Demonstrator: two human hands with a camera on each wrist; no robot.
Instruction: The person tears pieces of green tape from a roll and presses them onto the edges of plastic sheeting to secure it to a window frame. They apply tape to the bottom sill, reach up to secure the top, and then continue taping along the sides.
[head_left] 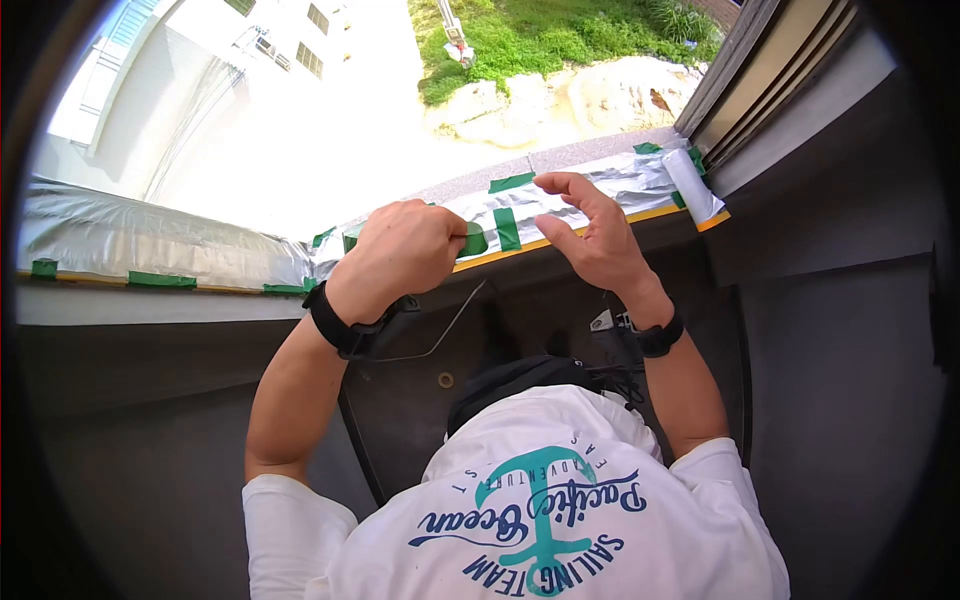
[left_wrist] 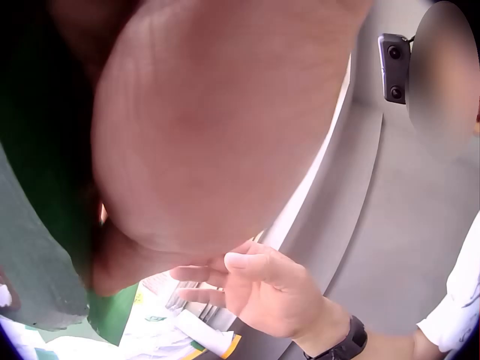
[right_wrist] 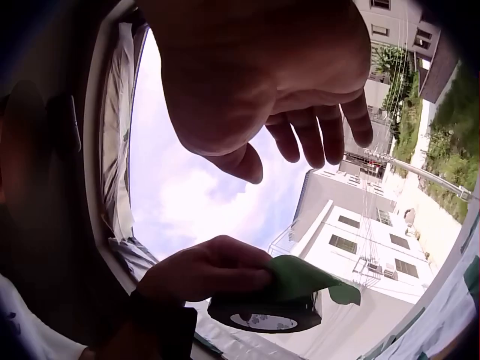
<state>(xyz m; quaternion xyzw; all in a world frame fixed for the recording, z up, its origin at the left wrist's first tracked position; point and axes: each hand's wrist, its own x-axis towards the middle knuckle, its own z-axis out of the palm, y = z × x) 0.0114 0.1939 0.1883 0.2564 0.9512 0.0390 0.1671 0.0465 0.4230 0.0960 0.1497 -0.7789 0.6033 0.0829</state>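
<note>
My left hand (head_left: 405, 250) grips a roll of green tape (right_wrist: 300, 277) above the window sill. A loose green end sticks out past the fingers in the right wrist view. In the head view the hand covers most of the roll. My right hand (head_left: 600, 240) is held to the right of it, fingers spread and slightly bent, with nothing in them. Below both hands, silvery plastic film (head_left: 625, 192) lies along the sill, crossed by a green tape strip (head_left: 507, 229) between the hands. The film's left stretch (head_left: 150, 235) is taped along its lower edge.
A white roll (head_left: 692, 185) lies at the sill's right end beside the window frame (head_left: 745, 80). Beyond the opening are a white building (right_wrist: 360, 240) and grass. Grey panels (head_left: 840, 350) stand below the sill, and a small ring (head_left: 445, 380) lies on the floor.
</note>
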